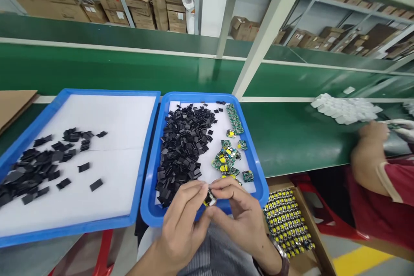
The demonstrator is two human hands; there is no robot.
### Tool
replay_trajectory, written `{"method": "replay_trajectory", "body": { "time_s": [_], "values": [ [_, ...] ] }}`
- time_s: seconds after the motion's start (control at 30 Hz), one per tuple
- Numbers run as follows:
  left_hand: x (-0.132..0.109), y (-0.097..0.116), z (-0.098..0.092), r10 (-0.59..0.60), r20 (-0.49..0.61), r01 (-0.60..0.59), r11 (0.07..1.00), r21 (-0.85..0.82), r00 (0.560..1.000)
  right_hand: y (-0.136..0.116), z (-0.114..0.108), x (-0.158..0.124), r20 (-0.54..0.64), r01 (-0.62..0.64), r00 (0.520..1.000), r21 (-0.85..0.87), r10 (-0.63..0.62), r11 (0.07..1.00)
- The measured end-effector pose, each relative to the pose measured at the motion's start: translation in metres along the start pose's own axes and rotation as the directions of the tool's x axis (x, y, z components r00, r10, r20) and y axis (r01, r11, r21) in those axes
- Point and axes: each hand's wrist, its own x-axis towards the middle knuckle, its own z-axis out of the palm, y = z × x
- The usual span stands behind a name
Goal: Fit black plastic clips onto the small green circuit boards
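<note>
My left hand (183,220) and my right hand (241,211) meet over the near edge of a small blue tray (255,161). Both pinch one small part (209,199) with yellow and black on it between their fingertips. The small blue tray holds a heap of black flat pieces (183,151) on the left and several green circuit boards (228,159) with yellow parts on the right.
A larger blue tray (147,138) at the left holds scattered black pieces (39,168). A cardboard box (304,211) of yellow-topped boards sits low at the right. On the green belt (291,133), white parts (346,110) lie by a co-worker's arm (368,159).
</note>
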Motion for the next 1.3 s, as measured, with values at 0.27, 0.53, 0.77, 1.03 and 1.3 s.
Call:
{"method": "replay_trajectory", "body": {
  "time_s": [0.27, 0.53, 0.77, 1.03, 1.3],
  "values": [
    [0.013, -0.020, 0.002, -0.042, 0.204, 0.005, 0.983, 0.182, 0.978, 0.047, -0.163, 0.077, -0.442, -0.246, 0.892, -0.650, -0.094, 0.719],
    [0.013, -0.017, 0.045, -0.175, 0.436, 0.021, 0.942, 0.336, 0.883, 0.068, -0.225, 0.125, -0.366, -0.209, 0.917, -0.784, -0.162, 0.584],
    [0.014, -0.021, -0.017, -0.274, 0.289, 0.251, 0.961, 0.114, 0.917, 0.022, -0.106, 0.102, 0.297, 0.353, 0.935, -0.704, -0.196, 0.617],
    [-0.005, -0.029, -0.049, -0.624, -0.060, 0.606, 0.774, -0.182, 0.779, 0.006, -0.014, 0.073, 0.794, 0.718, 0.605, -0.574, 0.055, 0.394],
    [-0.023, -0.024, -0.043, -0.687, 0.021, 0.665, 0.694, -0.278, 0.726, 0.020, -0.009, 0.060, 0.687, 0.595, 0.721, -0.681, 0.091, 0.426]
  ]
}}
